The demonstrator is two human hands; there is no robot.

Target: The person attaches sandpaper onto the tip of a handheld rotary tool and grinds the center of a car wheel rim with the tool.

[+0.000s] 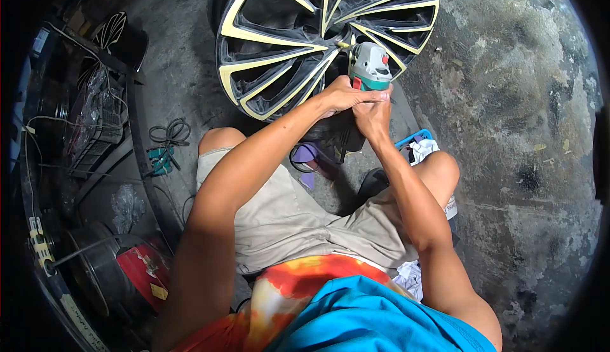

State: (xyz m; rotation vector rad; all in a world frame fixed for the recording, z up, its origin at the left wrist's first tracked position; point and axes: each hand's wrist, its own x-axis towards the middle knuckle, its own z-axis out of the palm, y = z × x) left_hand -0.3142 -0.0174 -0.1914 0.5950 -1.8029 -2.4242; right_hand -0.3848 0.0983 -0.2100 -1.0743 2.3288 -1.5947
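Observation:
A black alloy wheel rim (279,48) with pale yellow spoke faces stands tilted in front of me. An angle grinder (371,66), with a grey head, green body and red button, is held against or just in front of the rim near its hub; I cannot tell whether it touches. A small yellowish tip shows at its left side. My left hand (342,95) is closed around the grinder's body from the left, thumb across it. Beneath it, my right hand (373,112) wraps the lower part of the body. The fingers of both hands are partly hidden.
Purple scraps (306,155) lie on the floor between my knees. A blue tray (413,138) with white crumpled paper stands by my right knee. To the left are a green tool (162,160) with a coiled cord, a metal frame (141,142), a power strip (40,245) and another rim (109,34).

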